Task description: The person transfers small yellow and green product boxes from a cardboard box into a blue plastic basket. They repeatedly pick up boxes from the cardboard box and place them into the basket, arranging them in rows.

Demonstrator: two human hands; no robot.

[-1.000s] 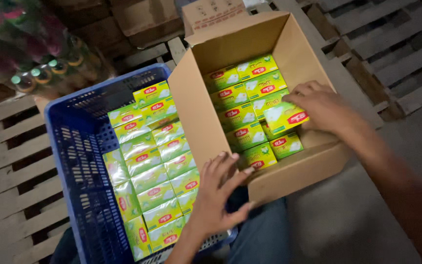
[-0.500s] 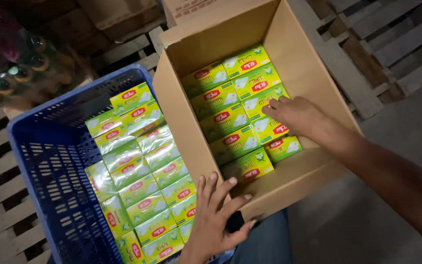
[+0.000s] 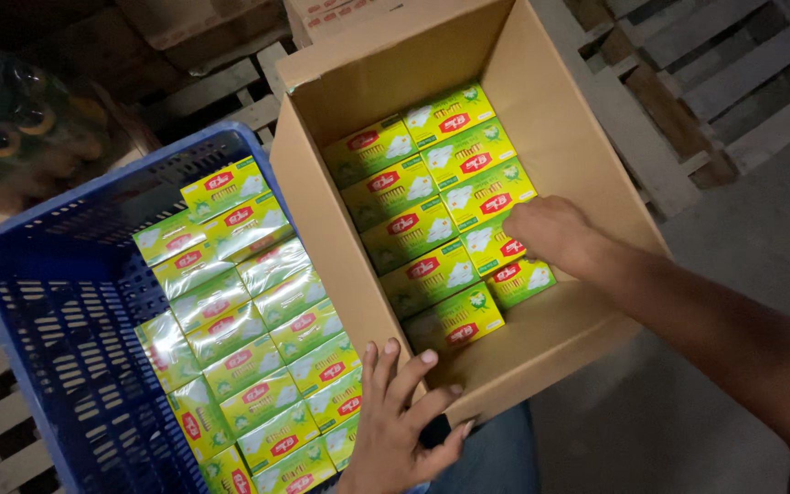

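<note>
An open cardboard box (image 3: 555,101) holds two rows of small green and yellow boxes (image 3: 404,197). My right hand (image 3: 550,233) reaches into it, fingers curled around one green box (image 3: 494,247) lying in the right-hand row. My left hand (image 3: 404,416) rests with fingers spread on the near corner of the cardboard box and holds nothing. To its left, a blue plastic crate (image 3: 66,302) carries more of the same green boxes (image 3: 249,320), wrapped in clear film and laid in two rows.
Wooden pallets (image 3: 752,64) lie under and around the crate and the box. Shrink-wrapped bottles (image 3: 2,137) stand at the far left. More cardboard boxes (image 3: 203,18) sit at the back. Grey floor (image 3: 742,247) shows at the right.
My right hand lowered the green box from above the right-hand row down into it. The view shifted, so crate and box sit lower left. My left hand stayed on the corner.
</note>
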